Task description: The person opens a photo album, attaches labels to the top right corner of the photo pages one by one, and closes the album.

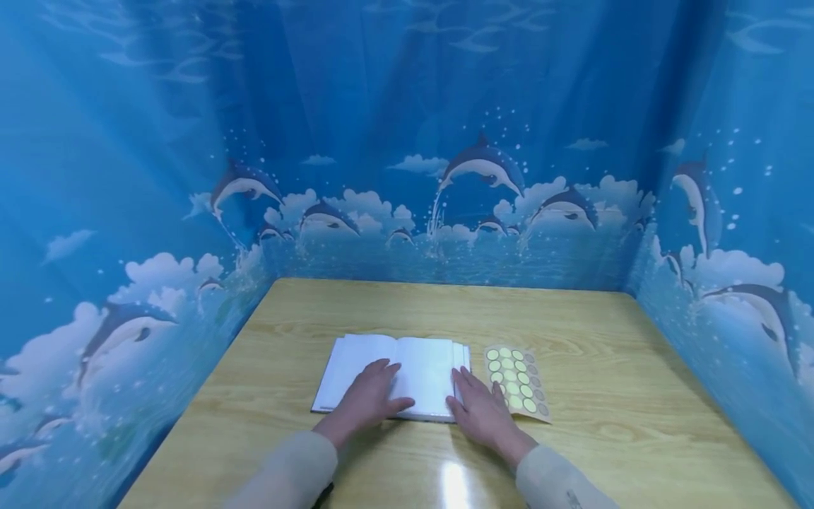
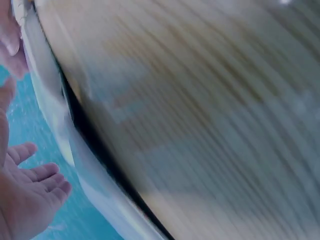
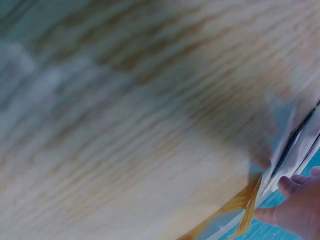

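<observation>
Nearest to you, both of your sleeves enter the head view from the lower edge, pale in colour, over the wooden table (image 1: 636,396).

Your left hand (image 1: 369,399) lies flat on the open book (image 1: 356,364), fingers straight and spread, pointing toward 1 o'clock, palm pressing the page near the middle fold. It grips nothing. In the left wrist view the fingers (image 2: 35,175) show relaxed and extended beside the book's white edge (image 2: 50,110); that picture is heavily blurred.

Your right hand (image 1: 483,410) rests at the book's right edge, at 3 o'clock from your left hand. Its fingers are straight and point toward 11 o'clock, fingertips touching the stacked page edges. It is open and holds nothing. The right wrist view shows fingertips (image 3: 292,187) close to the page edges and a yellow-brown strip (image 3: 245,205) just beside them; blur hides finer detail.

The book lies open, pages up, at the centre of the table, blank white pages showing.

Just beside the book at 3 o'clock lies a sticker sheet (image 1: 531,375), flat, tan-backed, carrying rows of pale green round stickers. Your right hand's outer edge is just beside its near left corner; whether they touch cannot be told.

Beyond, at 12 o'clock, and along both sides, a blue curtain (image 1: 407,141) printed with dolphins and clouds encloses the table.
</observation>
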`<state>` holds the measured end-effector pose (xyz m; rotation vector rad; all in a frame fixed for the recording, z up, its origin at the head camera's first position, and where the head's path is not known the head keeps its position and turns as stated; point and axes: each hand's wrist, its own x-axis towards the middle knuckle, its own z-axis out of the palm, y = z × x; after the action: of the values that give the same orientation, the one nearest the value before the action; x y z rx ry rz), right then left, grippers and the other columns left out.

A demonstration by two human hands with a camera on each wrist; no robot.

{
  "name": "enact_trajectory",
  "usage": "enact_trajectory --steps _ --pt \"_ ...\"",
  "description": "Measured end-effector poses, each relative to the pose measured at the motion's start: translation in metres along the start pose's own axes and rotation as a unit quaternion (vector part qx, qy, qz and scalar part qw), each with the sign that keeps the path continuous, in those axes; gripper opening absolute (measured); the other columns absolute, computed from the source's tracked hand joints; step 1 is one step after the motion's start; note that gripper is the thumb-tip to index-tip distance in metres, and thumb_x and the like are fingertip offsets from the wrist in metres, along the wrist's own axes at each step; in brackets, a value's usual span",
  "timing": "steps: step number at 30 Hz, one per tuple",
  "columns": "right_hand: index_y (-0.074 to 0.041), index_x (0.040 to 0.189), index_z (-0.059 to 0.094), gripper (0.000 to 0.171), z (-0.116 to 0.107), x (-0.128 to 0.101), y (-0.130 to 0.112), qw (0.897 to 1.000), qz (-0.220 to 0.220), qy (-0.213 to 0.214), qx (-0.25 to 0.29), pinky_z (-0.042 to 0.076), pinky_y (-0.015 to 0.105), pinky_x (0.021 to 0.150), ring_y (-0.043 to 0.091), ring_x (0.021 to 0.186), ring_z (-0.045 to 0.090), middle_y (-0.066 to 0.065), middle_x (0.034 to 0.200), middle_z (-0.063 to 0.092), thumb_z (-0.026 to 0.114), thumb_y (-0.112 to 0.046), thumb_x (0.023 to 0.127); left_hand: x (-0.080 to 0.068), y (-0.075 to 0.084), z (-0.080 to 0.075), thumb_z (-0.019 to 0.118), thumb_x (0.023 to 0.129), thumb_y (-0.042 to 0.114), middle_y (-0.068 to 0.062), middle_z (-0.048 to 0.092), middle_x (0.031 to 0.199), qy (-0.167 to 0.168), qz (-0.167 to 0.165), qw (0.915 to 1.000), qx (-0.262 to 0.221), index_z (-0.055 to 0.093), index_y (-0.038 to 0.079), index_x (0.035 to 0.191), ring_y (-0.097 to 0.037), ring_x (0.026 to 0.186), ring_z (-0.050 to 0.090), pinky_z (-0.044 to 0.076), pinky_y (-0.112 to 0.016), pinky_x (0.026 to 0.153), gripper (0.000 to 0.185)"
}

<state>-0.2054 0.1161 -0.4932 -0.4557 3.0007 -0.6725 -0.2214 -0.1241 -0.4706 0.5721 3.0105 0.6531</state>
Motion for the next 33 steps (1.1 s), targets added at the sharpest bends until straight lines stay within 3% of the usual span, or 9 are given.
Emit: enact_trajectory --steps 6,19,28,33 --pt "-0.005 0.152 0.036 0.055 0.000 0.001 0.002 1.000 -0.002 -0.002 0.011 0.009 0.068 0.114 0.034 0.144 0.030 0.015 0.157 0.032 0.046 -0.032 0.104 0.005 0.012 0.010 0.080 0.076 0.054 -0.028 0.038 0.151 -0.036 0.011 0.9988 0.033 0.044 0.002 0.147 -0.042 0.140 0.035 0.030 -0.054 0.114 0.095" --pt "-0.003 0.150 0.039 0.054 -0.002 -0.002 0.004 1.000 -0.003 -0.019 0.012 0.009 0.069 0.113 0.034 0.144 0.031 0.015 0.157 0.034 0.045 -0.031 0.105 0.007 0.000 0.018 0.077 0.080 0.054 -0.025 0.042 0.148 -0.047 0.019 0.9977 0.045 0.045 0.004 0.147 -0.039 0.136 0.041 0.035 -0.050 0.112 0.089" --pt "-0.007 0.151 0.040 0.051 -0.001 -0.002 0.004 1.000 0.010 -0.018 0.010 0.009 0.069 0.114 0.032 0.145 0.030 0.011 0.158 0.032 0.036 -0.033 0.108 0.002 -0.009 0.013 0.069 0.086 0.055 -0.022 0.049 0.144 -0.045 0.039 0.9982 -0.002 0.047 0.001 0.145 -0.035 0.133 0.046 0.036 -0.048 0.112 0.082" --pt "-0.006 0.149 0.042 0.050 0.000 -0.003 0.004 1.000 0.006 -0.013 0.015 0.009 0.070 0.113 0.033 0.144 0.031 0.012 0.157 0.034 0.035 -0.032 0.108 -0.002 -0.015 0.010 0.070 0.090 0.046 -0.021 0.057 0.135 -0.026 0.065 0.9974 -0.013 0.051 -0.003 0.139 -0.035 0.126 0.052 0.041 -0.048 0.108 0.072"
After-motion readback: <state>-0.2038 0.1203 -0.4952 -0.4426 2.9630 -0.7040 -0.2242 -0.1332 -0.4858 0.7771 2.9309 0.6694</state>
